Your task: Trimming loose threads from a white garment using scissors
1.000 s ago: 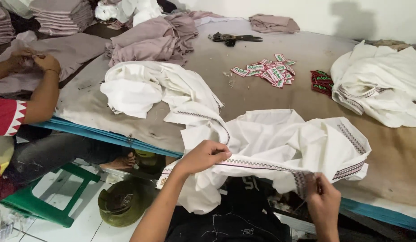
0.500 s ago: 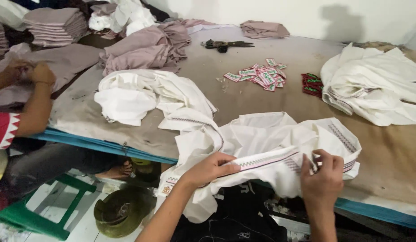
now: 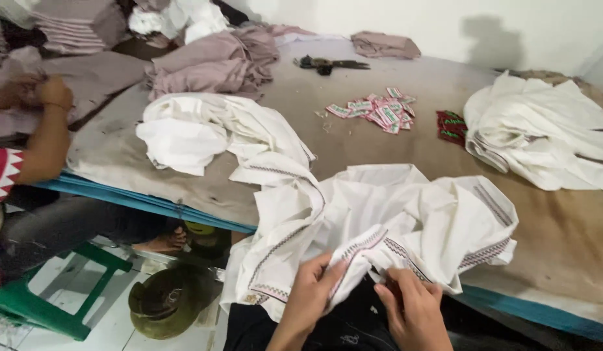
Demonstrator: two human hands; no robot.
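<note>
White embroidered cotton garment (image 3: 405,221): our left hand (image 3: 309,296) and right hand (image 3: 412,312) have closed together, fingers now pinching its patterned trim.

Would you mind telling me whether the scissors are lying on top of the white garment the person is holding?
No, the scissors lie on the bare table at the far side, well apart from the white garment in both hands.

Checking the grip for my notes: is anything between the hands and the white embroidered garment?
Nothing visible: the left hand and right hand both pinch the white garment directly at its patterned trim.
</note>
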